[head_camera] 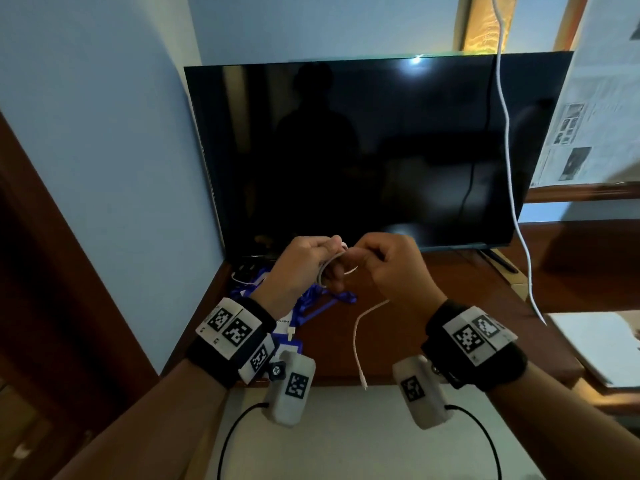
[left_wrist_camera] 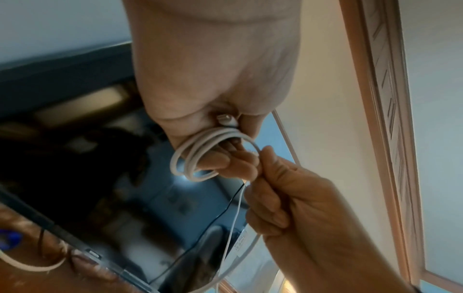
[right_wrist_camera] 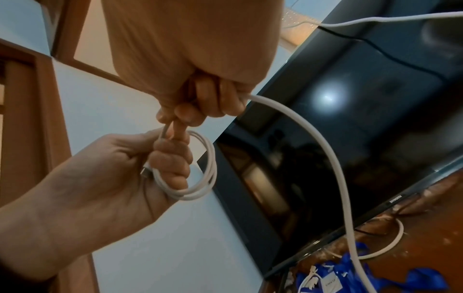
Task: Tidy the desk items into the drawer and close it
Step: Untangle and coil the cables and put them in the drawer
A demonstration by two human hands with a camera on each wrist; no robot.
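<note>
A white charging cable is wound into a small coil [head_camera: 323, 271] [left_wrist_camera: 192, 158] [right_wrist_camera: 209, 178] round the fingers of my left hand [head_camera: 329, 251] [left_wrist_camera: 233, 160] [right_wrist_camera: 168, 164], which grips it above the brown desk [head_camera: 433, 344]. One plug end shows against the left palm. My right hand [head_camera: 370, 258] [left_wrist_camera: 273, 178] [right_wrist_camera: 188, 113] pinches the loose run of the same cable right beside the coil. The free tail [head_camera: 356, 337] [right_wrist_camera: 333, 150] hangs from the right hand, its connector near the desk's front edge. No drawer can be made out.
A large dark TV [head_camera: 363, 150] stands at the back of the desk. Blue lanyards with badge holders [head_camera: 325, 303] [right_wrist_camera: 350, 277] and another white cable [right_wrist_camera: 398, 237] lie under my left hand. A thicker white cord [head_camera: 509, 133] dangles at the right, by a newspaper [head_camera: 595, 98].
</note>
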